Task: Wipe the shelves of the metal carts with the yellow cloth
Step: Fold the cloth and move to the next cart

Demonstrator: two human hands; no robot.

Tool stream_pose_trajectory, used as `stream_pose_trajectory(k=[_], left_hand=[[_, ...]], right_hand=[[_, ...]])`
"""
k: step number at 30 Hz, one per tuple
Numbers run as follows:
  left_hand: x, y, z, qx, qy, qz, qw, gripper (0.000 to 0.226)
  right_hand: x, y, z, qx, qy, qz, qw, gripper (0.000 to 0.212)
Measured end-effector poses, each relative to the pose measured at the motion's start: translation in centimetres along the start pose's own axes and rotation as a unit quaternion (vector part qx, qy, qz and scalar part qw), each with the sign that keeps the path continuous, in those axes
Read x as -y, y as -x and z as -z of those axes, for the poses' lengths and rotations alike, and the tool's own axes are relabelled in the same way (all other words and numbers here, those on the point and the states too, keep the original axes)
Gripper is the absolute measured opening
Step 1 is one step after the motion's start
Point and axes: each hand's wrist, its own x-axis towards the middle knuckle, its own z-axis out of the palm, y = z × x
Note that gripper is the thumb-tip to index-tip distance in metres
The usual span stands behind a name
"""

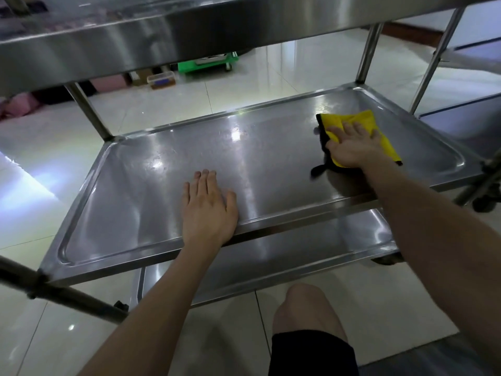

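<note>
The metal cart's middle shelf (pixel 162 164) is a shiny steel tray that fills the centre of the view. On its right part lies the yellow cloth (pixel 349 120), which has a black edge. My right hand (pixel 352 143) presses flat on the cloth with straight fingers. Near the shelf's front edge, my left hand (pixel 207 206) rests flat on the bare metal, fingers together and straight. The top shelf (pixel 135 36) hangs overhead, and the bottom shelf (pixel 311 248) shows below the front rim.
Upright posts (pixel 89 112) stand at the shelf's far corners. A second metal cart (pixel 461 104) stands to the right. A dark bar (pixel 54 291) crosses the lower left. My bare knee (pixel 306 308) is below the cart. A green dolly (pixel 208 63) and boxes sit on the tiled floor beyond.
</note>
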Motion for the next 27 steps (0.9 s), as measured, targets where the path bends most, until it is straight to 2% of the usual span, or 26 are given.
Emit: stream_pose_trajectory(k=[2,7,10,13,17,19,22,25,27], left_hand=[[0.1,-0.1,0.0,-0.003,0.000,-0.007,1.000,0.074],[0.7,-0.3,0.2,-0.004,-0.004,-0.005,1.000,0.080],[1.0,-0.4,0.4,-0.002,-0.009,0.000,1.000,0.081],[0.5,-0.7,0.5,0.019,-0.024,0.016,0.999,0.076],[-3.2,-1.1,-0.3,-0.026,0.023,0.037,0.999,0.057],[-4.7,-1.0,-1.1,-0.031,0.015,0.024,0.999,0.057],[-5.1,-0.8,-1.9,0.008,-0.063,0.025,0.998,0.057],[-5.0,-1.0,-1.7,0.015,-0.026,0.059,0.998,0.060],[-5.1,-0.9,-1.7,0.023,-0.017,0.054,0.998,0.063]], right_hand=[[3.3,1.6,-0.5,0.005,0.007,0.016,1.000,0.072],[14.0,9.5,-3.9,-0.006,0.029,0.203,0.979,0.072],[15.2,12.1,-4.5,-0.008,0.007,0.263,0.965,0.072],[13.8,12.1,-4.0,-0.005,0.001,0.262,0.965,0.069],[13.8,12.1,-4.2,-0.015,-0.008,0.263,0.965,0.066],[13.8,12.2,-4.1,-0.014,-0.013,0.263,0.965,0.064],[13.5,12.2,-3.6,-0.006,-0.016,0.268,0.963,0.061],[11.1,11.3,-2.7,0.003,-0.019,0.276,0.961,0.060],[7.1,9.8,-1.7,0.004,-0.015,0.247,0.969,0.061]])
